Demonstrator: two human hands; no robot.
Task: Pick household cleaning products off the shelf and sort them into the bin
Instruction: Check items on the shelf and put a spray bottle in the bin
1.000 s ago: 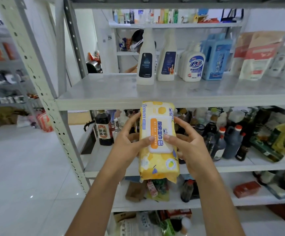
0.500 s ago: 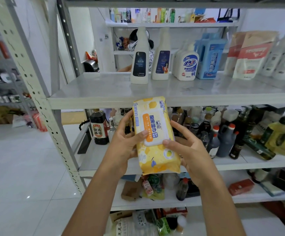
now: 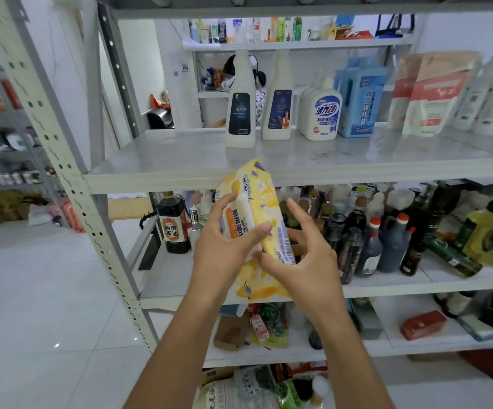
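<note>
Now wipes pack [image 3: 258, 206] more askew, edge-on

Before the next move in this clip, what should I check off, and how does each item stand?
1. Wipes pack held: ok, left hand grips it, thumb across the front.
2. Right hand grip: cannot tell; its index finger is lifted, the others go behind the pack.
3. Pack off the shelf: ok, held in front of the rack.
4. Bin in sight: not ok, none in view.
5. Remaining white bottles: ok, upright on the shelf.
</note>
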